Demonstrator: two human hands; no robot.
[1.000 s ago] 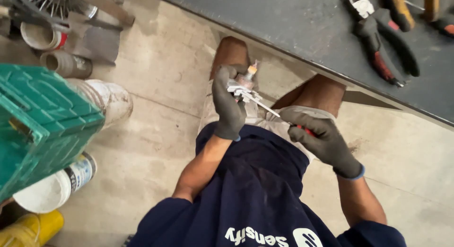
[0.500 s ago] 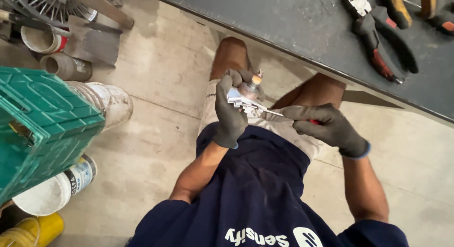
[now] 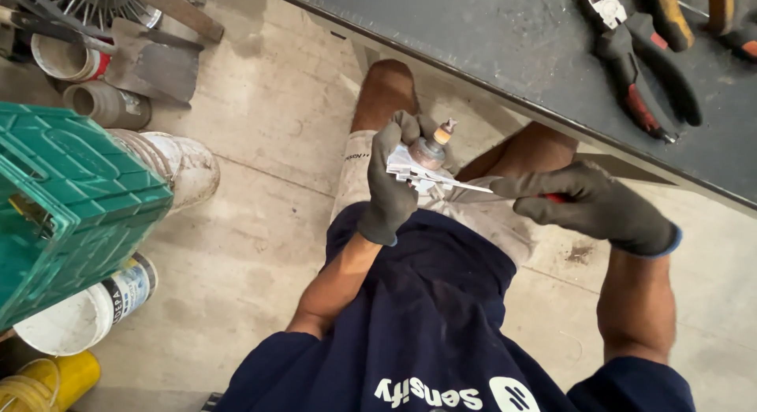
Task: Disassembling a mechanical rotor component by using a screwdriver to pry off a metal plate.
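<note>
Left hand (image 3: 392, 190), gloved, closed around a small metal part (image 3: 422, 161) with a coppery round body, held above my lap. Right hand (image 3: 595, 207), gloved, grips a red-handled screwdriver (image 3: 473, 187), its tip touching the part. Pliers (image 3: 643, 65) lie near the tabletop's (image 3: 489, 33) far right corner. Green crate (image 3: 67, 199) stands at my left.

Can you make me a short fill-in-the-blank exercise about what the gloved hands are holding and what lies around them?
1. The left hand, in a dark grey glove, holds a small metal part with a ____ coloured round middle.
2. The right hand holds a thin tool with a ____ handle.
3. The red-and-black pliers lie on the dark ____.
4. The plastic crate beside the white buckets is ____.

Missing words: copper; red; workbench; green
</note>
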